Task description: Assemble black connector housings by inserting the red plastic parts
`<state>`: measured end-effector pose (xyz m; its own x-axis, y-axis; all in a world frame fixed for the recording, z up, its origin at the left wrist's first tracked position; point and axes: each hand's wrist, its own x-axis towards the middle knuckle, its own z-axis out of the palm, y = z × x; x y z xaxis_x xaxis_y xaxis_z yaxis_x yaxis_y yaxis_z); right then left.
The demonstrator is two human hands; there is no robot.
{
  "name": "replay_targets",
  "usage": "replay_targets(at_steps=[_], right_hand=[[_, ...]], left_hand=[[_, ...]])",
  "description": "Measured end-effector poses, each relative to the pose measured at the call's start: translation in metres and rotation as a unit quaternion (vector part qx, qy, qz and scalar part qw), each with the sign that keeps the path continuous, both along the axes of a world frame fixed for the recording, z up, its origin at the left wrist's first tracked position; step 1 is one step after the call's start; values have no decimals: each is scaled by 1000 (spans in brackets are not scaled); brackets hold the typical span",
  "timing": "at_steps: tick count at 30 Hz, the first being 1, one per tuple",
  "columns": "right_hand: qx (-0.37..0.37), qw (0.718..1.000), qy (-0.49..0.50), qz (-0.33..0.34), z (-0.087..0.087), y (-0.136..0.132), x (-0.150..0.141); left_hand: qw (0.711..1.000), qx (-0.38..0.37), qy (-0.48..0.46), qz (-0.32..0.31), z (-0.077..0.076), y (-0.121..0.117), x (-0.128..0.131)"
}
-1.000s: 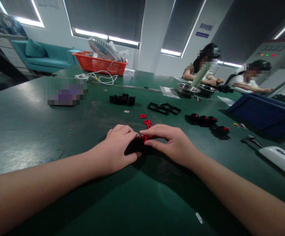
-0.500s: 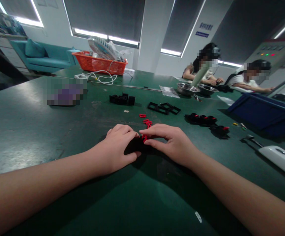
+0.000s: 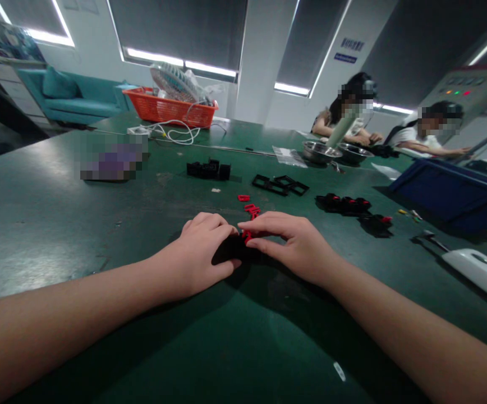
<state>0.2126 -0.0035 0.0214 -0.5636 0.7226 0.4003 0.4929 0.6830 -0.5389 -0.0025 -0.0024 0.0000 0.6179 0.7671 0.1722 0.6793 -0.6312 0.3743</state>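
Observation:
My left hand [image 3: 203, 252] curls around a dark black part [image 3: 229, 251] in the middle of the green table, its thumb along the near side. Much of this part is lost in shadow and behind the fingers. From the right, my right hand [image 3: 296, 241] pinches a small red plastic piece [image 3: 247, 236] between thumb and forefinger, against the black part's right end. Just beyond the fingertips lie several loose red pieces [image 3: 252, 209], and one red clip-like piece [image 3: 244, 198] sits a little farther off.
Farther back are a black assembly [image 3: 208, 169], black frames [image 3: 279, 185] and black parts with red inserts [image 3: 344, 205]. At right stand a blue bin [image 3: 454, 193] and a white tool [image 3: 481, 269]. An orange basket [image 3: 171, 109], metal bowls [image 3: 321, 152] and two people are beyond.

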Motion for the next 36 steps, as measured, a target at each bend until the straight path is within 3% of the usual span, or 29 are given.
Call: replay_targets(at_steps=[36], right_hand=[[5, 1000, 1, 8, 0, 1, 0]], left_hand=[[1000, 2, -1, 2, 0, 0, 1]])
